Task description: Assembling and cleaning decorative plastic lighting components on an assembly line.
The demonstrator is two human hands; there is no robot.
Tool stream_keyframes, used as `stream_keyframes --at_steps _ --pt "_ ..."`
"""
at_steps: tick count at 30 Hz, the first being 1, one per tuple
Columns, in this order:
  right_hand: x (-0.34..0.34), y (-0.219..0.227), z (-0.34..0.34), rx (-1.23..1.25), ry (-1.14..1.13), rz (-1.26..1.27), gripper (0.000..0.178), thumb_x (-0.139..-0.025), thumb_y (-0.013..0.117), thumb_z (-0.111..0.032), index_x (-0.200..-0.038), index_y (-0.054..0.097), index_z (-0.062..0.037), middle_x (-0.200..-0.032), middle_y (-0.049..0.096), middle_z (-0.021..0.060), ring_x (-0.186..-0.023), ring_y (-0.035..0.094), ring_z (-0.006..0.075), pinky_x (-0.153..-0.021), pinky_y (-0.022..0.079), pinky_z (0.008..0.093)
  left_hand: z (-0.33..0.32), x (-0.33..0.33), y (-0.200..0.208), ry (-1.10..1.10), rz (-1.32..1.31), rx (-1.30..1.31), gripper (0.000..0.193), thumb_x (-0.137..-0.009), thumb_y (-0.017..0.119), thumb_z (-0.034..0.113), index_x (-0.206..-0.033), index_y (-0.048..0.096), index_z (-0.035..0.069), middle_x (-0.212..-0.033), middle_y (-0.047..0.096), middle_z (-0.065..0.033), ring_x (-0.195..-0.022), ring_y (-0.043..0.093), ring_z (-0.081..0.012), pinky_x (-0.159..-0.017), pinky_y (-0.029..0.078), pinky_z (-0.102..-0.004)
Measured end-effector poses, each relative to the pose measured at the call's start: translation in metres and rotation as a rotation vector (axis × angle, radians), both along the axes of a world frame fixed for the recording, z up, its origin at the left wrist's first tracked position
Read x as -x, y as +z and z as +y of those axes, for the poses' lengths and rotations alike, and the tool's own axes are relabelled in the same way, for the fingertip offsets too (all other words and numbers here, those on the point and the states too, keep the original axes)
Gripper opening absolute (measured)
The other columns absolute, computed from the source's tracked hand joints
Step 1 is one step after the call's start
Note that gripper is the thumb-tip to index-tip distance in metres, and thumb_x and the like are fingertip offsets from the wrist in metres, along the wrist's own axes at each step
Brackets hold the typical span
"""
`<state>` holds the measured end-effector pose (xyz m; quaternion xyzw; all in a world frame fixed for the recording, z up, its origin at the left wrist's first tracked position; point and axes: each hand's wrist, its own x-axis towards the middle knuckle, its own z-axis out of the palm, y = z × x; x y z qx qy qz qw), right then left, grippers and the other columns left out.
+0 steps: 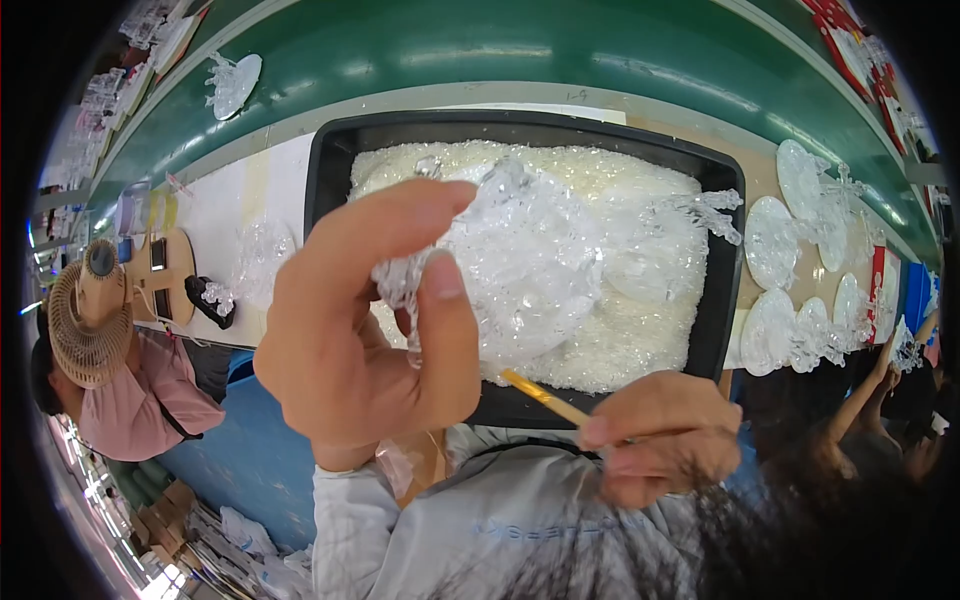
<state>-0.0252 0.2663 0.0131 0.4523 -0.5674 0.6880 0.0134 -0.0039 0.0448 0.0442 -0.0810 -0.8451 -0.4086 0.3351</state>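
Note:
My left hand point(375, 320) is closed on a clear, glassy ornament with a round, frosted white disc point(525, 265). Thumb and fingers grip its knobbly clear part at the left, and the disc is held over a black tray point(728, 300). Glittering white flakes point(640, 345) fill that tray. At its near edge, my right hand point(665, 435) pinches a slim wooden stick with a shiny golden-yellow end point(543, 397), pointing up and left toward the disc. Whether that end carries bristles I cannot make out. A second clear ornament point(655, 235) lies on the flakes at the right.
Several clear disc ornaments point(772, 240) stand on the table right of the tray. Another point(235, 85) lies on the green belt point(440, 55) beyond. At left are a phone point(158, 253) and a person in pink point(150, 400); another person's arm point(850, 400) reaches in at far right.

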Motion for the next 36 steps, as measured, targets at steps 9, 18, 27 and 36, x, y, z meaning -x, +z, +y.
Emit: stream_keyframes --at_steps 9,18,27,36 --pt "0.002 0.009 0.011 -0.143 0.051 0.008 0.020 -0.069 0.083 0.000 -0.084 0.069 0.0007 -0.091 0.071 0.0188 -0.059 0.069 0.0260 -0.048 0.056 0.0310 -0.003 -0.001 0.002 -0.023 0.235 0.091 0.032 -0.079 0.062 -0.013 -0.110 0.056 -0.010 -0.096 0.069 -0.0306 -0.085 0.072 -0.0332 -0.076 0.058 -0.0331" --pt "-0.004 -0.006 -0.006 0.011 -0.180 0.170 0.017 -0.069 0.073 0.006 -0.082 0.063 0.0056 -0.086 0.065 0.0199 -0.063 0.068 0.0278 -0.048 0.057 0.0308 0.003 -0.015 -0.010 -0.003 0.187 0.055 0.042 -0.086 0.061 -0.011 -0.124 0.046 -0.006 -0.106 0.066 -0.0346 -0.088 0.071 -0.0314 -0.078 0.057 -0.0299" --pt "-0.002 0.003 -0.001 0.011 -0.172 0.183 0.018 -0.070 0.073 0.006 -0.084 0.062 0.0053 -0.085 0.065 0.0195 -0.061 0.067 0.0269 -0.049 0.057 0.0304 -0.001 -0.027 -0.004 -0.007 0.143 0.158 0.046 -0.082 0.058 -0.013 -0.126 0.046 -0.006 -0.106 0.065 -0.0334 -0.087 0.071 -0.0329 -0.079 0.058 -0.0327" --pt "0.000 0.005 -0.005 -0.005 -0.195 0.130 0.020 -0.070 0.078 0.003 -0.084 0.066 0.0080 -0.086 0.066 0.0220 -0.062 0.068 0.0261 -0.051 0.058 0.0304 -0.005 -0.040 -0.007 -0.076 0.154 0.173 0.056 -0.077 0.061 -0.012 -0.130 0.050 0.003 -0.111 0.068 -0.0310 -0.080 0.067 -0.0277 -0.069 0.052 -0.0298"
